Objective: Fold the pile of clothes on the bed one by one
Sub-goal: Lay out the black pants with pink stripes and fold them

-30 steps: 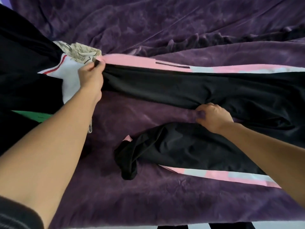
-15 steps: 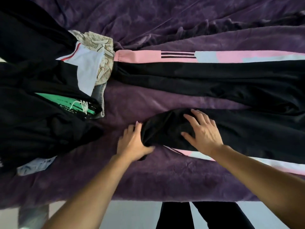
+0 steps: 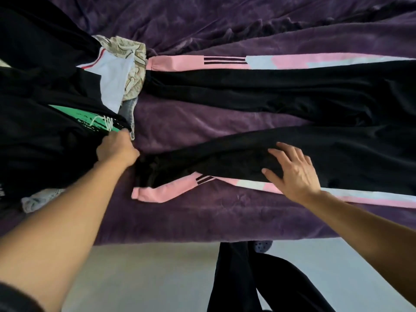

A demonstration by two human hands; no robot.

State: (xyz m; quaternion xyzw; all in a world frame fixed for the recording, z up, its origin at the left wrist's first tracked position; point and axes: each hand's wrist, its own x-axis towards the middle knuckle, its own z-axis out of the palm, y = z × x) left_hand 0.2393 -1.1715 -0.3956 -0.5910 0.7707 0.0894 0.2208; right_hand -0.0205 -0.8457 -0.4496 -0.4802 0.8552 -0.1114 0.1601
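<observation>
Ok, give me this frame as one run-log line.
track pants: spread across bed, unfolded | left hand: by cuff end of near leg, grip blurred | right hand: flat on near leg | clothes pile: left, unfolded

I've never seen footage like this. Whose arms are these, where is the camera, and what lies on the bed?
No machine here: a person wears a camera on the head, looking down at their own arms. On the purple blanket lie black trousers with pink side stripes, legs apart. The right hand presses flat on the nearer leg. The left hand sits at that leg's end, beside a pile of clothes; its fingers are hidden, so I cannot tell whether it grips.
</observation>
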